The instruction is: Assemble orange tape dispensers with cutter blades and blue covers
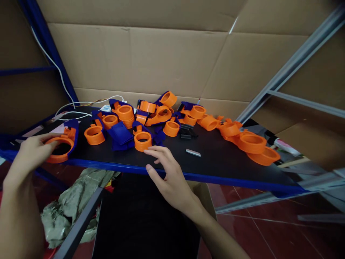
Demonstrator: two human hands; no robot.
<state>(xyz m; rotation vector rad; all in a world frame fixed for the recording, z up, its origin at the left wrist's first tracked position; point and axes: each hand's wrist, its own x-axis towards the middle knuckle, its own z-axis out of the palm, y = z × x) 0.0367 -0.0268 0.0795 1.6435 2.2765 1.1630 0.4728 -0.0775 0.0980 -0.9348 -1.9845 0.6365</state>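
Observation:
My left hand (32, 153) grips an orange and blue tape dispenser (66, 142) at the left front of the black shelf (221, 167). My right hand (168, 174) hovers over the shelf's blue front edge with its fingers spread and nothing in it. Its fingertips are just in front of an orange ring part (142, 141). A pile of orange and blue dispenser parts (156, 113) covers the back of the shelf. A small grey metal blade (193, 153) lies to the right of my right hand.
Stacked orange rings (254, 145) sit at the shelf's right end. White cables (78, 108) run along the back left. Cardboard lines the wall behind. Crumpled grey-green wrapping (72, 205) and a dark box (142, 219) lie below the shelf, on a red tiled floor.

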